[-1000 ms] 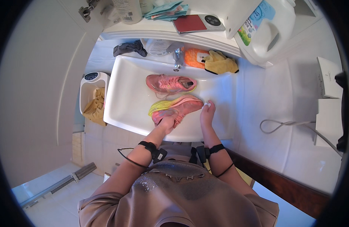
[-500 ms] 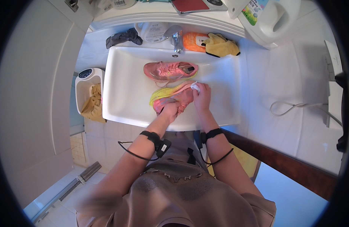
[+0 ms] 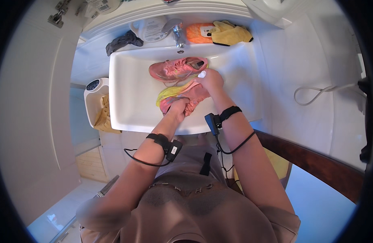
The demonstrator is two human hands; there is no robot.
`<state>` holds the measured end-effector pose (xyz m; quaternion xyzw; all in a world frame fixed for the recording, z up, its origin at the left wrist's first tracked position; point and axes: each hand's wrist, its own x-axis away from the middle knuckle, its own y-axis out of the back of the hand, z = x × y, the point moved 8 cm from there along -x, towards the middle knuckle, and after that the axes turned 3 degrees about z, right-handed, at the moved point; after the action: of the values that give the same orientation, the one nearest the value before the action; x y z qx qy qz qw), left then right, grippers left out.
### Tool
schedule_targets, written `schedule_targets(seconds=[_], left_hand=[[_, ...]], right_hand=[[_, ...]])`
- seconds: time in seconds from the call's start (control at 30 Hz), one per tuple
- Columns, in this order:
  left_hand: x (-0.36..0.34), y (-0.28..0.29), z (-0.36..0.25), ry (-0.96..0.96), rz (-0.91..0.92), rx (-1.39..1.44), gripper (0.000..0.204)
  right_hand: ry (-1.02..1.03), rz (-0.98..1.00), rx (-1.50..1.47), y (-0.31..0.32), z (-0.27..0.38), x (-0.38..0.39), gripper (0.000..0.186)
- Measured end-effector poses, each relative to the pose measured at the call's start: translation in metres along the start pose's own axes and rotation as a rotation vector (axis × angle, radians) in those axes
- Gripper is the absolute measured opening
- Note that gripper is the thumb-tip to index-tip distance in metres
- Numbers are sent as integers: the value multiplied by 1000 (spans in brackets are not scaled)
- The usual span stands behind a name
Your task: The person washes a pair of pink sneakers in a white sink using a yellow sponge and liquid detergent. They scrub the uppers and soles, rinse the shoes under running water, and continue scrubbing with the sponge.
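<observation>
while the left hand [image 3: 179,107] is clamped on the seven o'clock side of the held shoe [image 3: 197,92], the right hand [image 3: 211,82] is closed around a small white wad [image 3: 201,74] near the shoe's one o'clock edge; whether wad and shoe touch, i cannot tell. the held shoe lies near the middle of the white basin [image 3: 129,89], tipped on its side, its length running from eight toward two o'clock. its upper is salmon pink, paler toward two o'clock and mottled near the left hand, and its bright yellow sole faces roughly eleven o'clock. just beyond, toward twelve o'clock, sits the second shoe [image 3: 174,69], also pink, glossy, laced, its toe toward nine and its dark opening toward three. at the basin's twelve o'clock edge stands a metal faucet [image 3: 178,36], with a yellow cloth [image 3: 231,33] at one o'clock.
</observation>
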<state>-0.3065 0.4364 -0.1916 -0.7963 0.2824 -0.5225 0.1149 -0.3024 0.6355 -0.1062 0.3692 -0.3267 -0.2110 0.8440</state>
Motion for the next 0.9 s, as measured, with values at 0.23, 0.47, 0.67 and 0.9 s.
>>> schedule_targets(seconds=[0.23, 0.47, 0.67, 0.9], left_hand=[[13, -26, -9, -9, -136, 8, 16], [7, -17, -13, 64, -213, -163, 21], [-5, -21, 2, 0, 75, 143, 45], [-3, -17, 24, 6, 159, 154, 50]], right_hand=[[6, 73, 16, 1, -5, -7, 51], [-4, 45, 60, -11, -2, -25, 50], [277, -227, -135, -11, -15, -5, 42], [602, -209, -252, -62, 21, 87, 29]])
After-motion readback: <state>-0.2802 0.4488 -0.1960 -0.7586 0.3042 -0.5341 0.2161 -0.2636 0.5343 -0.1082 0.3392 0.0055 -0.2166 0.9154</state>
